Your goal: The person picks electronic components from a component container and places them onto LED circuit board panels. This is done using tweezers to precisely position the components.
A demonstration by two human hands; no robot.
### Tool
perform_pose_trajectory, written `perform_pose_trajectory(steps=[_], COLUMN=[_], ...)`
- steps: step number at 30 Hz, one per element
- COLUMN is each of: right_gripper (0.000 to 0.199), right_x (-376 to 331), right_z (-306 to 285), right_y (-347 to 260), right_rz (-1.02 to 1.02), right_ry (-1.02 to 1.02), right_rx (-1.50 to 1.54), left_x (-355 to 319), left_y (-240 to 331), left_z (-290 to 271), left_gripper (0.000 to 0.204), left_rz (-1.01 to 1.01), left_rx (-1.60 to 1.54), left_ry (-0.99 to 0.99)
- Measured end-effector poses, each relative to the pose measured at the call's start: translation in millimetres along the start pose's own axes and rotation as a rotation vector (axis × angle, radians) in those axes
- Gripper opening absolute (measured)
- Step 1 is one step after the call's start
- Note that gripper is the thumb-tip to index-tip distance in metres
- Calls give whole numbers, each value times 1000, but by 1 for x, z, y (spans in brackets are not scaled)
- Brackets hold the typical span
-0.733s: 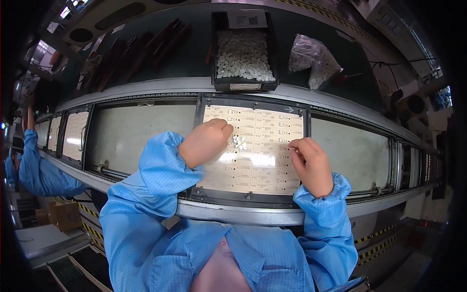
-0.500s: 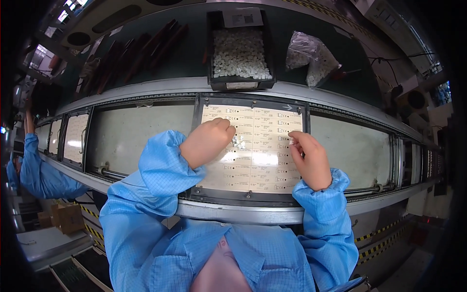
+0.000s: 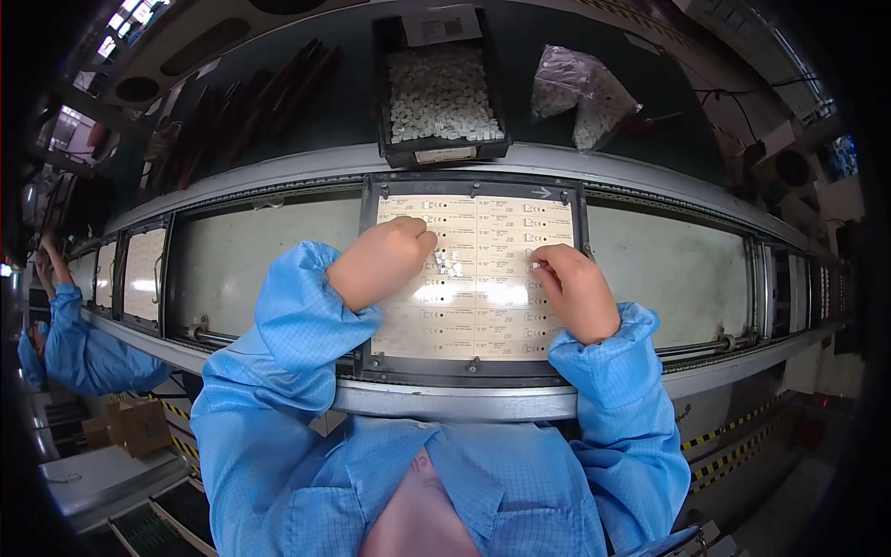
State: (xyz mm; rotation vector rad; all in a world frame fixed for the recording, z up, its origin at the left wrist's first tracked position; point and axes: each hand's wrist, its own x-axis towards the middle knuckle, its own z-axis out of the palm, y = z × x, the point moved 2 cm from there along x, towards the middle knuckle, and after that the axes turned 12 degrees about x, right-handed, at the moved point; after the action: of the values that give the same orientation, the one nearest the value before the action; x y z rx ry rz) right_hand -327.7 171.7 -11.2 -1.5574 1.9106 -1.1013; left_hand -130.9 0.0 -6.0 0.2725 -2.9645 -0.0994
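A cream panel of printed circuit boards (image 3: 501, 320), with rows of dark markings, lies flat in a black frame (image 3: 418, 369). My left hand (image 3: 385, 260) rests over the panel's left column, fingers curled in a pinch; whatever is at their tips is hidden. Just beside it, a small pile of white plastic parts (image 3: 451, 266) lies on the panel. My right hand (image 3: 577, 292) is over the right column, with a small white plastic part (image 3: 535, 265) pinched between thumb and forefinger, close to the panel surface.
The frame sits on a conveyor with metal rails (image 3: 455, 401). Beyond it stand a black bin of white parts (image 3: 441, 97) and a clear plastic bag of more parts (image 3: 594, 102). Dark red-handled tools (image 3: 269, 102) lie far left. A co-worker's blue sleeve (image 3: 88, 334) shows at left.
My right hand has shifted left over the panel, and the white part at its fingertips now shows more clearly. My left hand stays in about the same place. The whole view has shifted slightly.
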Motion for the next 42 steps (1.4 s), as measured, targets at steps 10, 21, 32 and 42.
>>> perform_pose_trajectory(steps=[10, 21, 32, 42], right_gripper=[17, 12, 12, 14], right_x=[-3, -1, -4, 0], right_z=[-6, 3, 7, 14], right_y=[3, 7, 5, -7], right_rz=[-2, -2, -65, -120], right_ry=[24, 13, 19, -4], right_rx=[9, 23, -187, -313], left_x=[4, 4, 34, 45], left_y=[2, 7, 16, 21], left_z=[-3, -7, 7, 13], left_gripper=[9, 13, 12, 19], left_rz=[33, 41, -12, 23], left_rx=[4, 87, -205, -146], left_ry=[-60, -55, -85, -265])
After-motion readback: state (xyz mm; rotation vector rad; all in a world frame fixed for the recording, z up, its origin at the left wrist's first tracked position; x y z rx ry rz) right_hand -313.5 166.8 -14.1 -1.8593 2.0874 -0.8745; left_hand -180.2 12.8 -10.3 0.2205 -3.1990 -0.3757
